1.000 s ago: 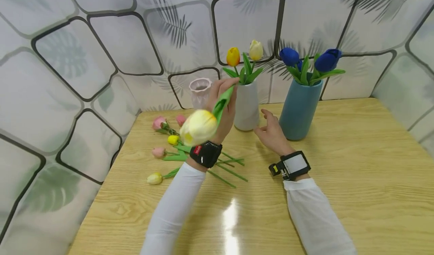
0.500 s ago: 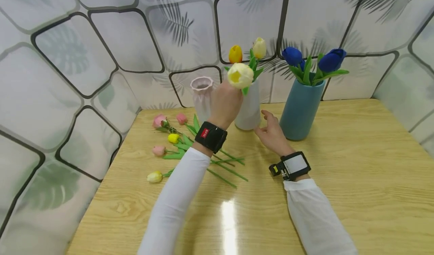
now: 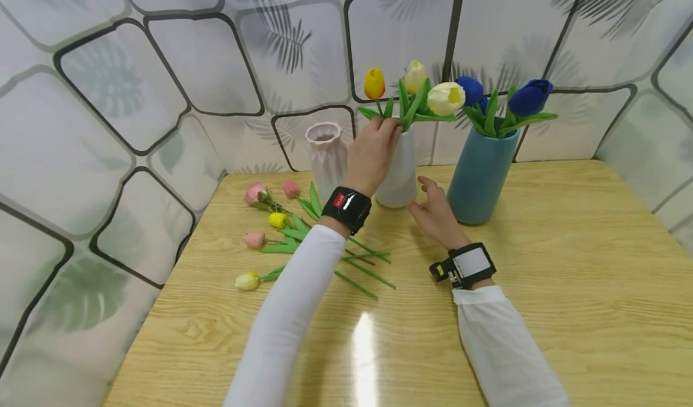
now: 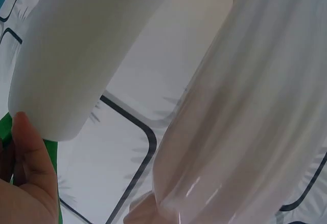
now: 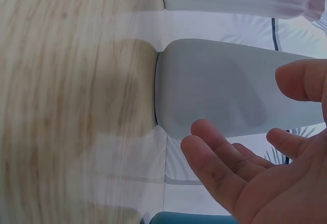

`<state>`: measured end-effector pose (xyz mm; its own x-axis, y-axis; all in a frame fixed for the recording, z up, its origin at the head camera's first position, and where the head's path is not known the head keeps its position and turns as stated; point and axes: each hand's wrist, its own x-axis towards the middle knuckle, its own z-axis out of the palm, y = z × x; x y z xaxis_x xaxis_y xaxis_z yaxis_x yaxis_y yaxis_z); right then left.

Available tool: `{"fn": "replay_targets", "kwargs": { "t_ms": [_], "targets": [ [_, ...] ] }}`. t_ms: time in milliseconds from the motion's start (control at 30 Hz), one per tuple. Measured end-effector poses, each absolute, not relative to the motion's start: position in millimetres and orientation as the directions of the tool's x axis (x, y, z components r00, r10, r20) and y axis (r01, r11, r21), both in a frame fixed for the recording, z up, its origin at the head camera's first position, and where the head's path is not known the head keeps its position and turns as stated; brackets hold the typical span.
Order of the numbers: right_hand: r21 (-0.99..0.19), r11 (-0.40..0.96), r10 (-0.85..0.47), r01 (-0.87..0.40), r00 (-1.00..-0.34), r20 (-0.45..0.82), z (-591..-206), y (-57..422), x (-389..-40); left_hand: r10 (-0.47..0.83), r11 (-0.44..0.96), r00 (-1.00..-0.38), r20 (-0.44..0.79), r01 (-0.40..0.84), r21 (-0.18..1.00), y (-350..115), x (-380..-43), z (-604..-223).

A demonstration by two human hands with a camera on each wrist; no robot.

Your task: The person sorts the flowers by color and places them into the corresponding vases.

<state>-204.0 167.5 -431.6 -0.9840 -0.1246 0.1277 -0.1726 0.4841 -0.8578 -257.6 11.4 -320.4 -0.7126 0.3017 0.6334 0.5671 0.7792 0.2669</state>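
Note:
At the mouth of the white vase (image 3: 399, 175), my left hand (image 3: 373, 154) pinches a white tulip (image 3: 446, 98) low on its stem. That tulip's head leans right, toward the blue tulips. In the left wrist view, the thumb (image 4: 33, 155) lies against green at the vase's rim; the stem's end is hidden. A yellow-orange tulip (image 3: 374, 84) and another white tulip (image 3: 415, 77) stand in the same vase. My right hand (image 3: 435, 214) rests beside the vase's base, fingers loosely bent and holding nothing. In the right wrist view, its fingers (image 5: 214, 168) are spread near the vase wall.
A blue vase (image 3: 479, 178) with blue tulips (image 3: 530, 97) stands just right of my right hand. Left of the white vase is a pink fluted vase (image 3: 327, 160). Loose flowers, among them a pink rose (image 3: 255, 193) and a pale yellow tulip (image 3: 247, 281), lie on the wooden table (image 3: 189, 335).
My left hand has carried the white tulip right and back to the white vase's mouth. The flower's head has swung over to the right. My right hand has stayed put.

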Motion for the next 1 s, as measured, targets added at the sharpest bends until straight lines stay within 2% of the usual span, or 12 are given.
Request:
{"fn": "replay_targets", "kwargs": {
  "t_ms": [133, 267, 500, 733, 833, 1000],
  "targets": [
    [-0.843, 0.504, -0.125, -0.186, -0.982, 0.141, -432, 165, -203, 0.221, 0.771, -0.736, 0.64, 0.533, 0.347, 15, -262, -326],
    [-0.824, 0.53, -0.125, -0.199, -0.98, 0.156, -431, 164, -203, 0.165, 0.778, -0.74, 0.652, 0.504, 0.375, 18, -263, -331],
    [-0.822, 0.504, -0.142, -0.267, -0.964, 0.226, -434, 166, -204, 0.16, 0.756, -0.723, 0.672, 0.528, 0.388, 19, -259, -342],
    [-0.834, 0.507, -0.124, -0.215, -0.976, 0.177, -430, 166, -202, 0.166, 0.766, -0.694, 0.701, 0.538, 0.351, 24, -259, -337],
    [-0.835, 0.509, -0.122, -0.21, -0.978, 0.171, -431, 167, -201, 0.172, 0.787, -0.709, 0.684, 0.517, 0.338, 25, -260, -331],
    [-0.843, 0.504, -0.11, -0.191, -0.982, 0.156, -431, 168, -202, 0.136, 0.795, -0.758, 0.637, 0.467, 0.386, 27, -266, -320]
  ]
}}
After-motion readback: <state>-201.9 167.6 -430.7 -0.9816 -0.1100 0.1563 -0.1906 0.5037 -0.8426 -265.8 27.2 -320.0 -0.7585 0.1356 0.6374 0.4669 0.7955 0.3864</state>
